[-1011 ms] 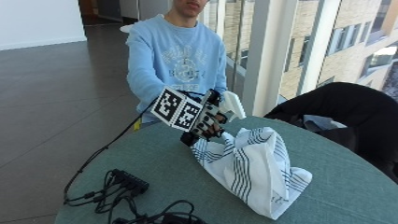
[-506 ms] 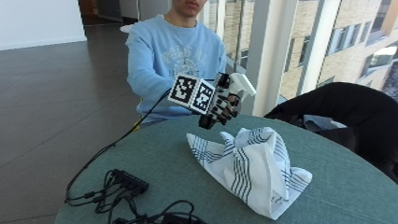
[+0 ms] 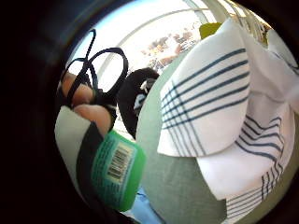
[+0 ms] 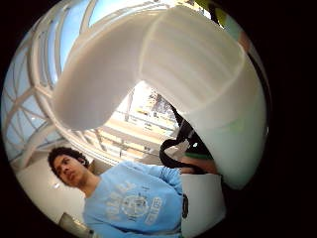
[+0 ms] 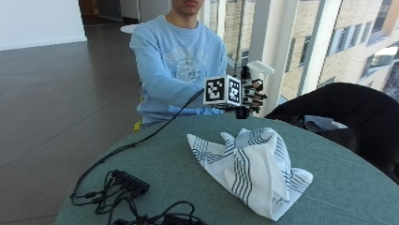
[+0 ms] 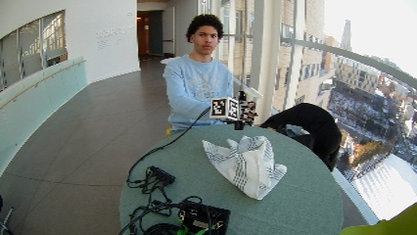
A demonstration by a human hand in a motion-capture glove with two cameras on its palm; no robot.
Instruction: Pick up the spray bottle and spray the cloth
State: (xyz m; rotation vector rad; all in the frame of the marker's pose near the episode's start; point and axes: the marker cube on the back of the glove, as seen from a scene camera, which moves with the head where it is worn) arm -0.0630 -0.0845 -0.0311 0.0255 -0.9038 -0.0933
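My gloved right hand [image 5: 252,95] grips the spray bottle above the far edge of the round green table [image 5: 162,159], in front of the person's chest. Its white spray head [image 5: 259,69] sticks up over the fingers. The little finger side palm view shows the bottle's green label [image 3: 117,171] close to the palm, and the thumb side palm view is largely filled by the white spray head [image 4: 173,64]. The white cloth with blue stripes [image 5: 249,164] stands bunched up in the middle of the table, below and in front of the hand, apart from it.
A black power strip with tangled cables [image 5: 128,183] lies at the table's near left. A dark jacket over a chair [image 5: 349,108] stands beside the table on the window side. Bare tabletop [image 6: 306,196] surrounds the cloth.
My hand with the bottle has risen from just beside the cloth and moved toward the window side, ending higher and clear of the cloth. The cloth has stayed where it was.
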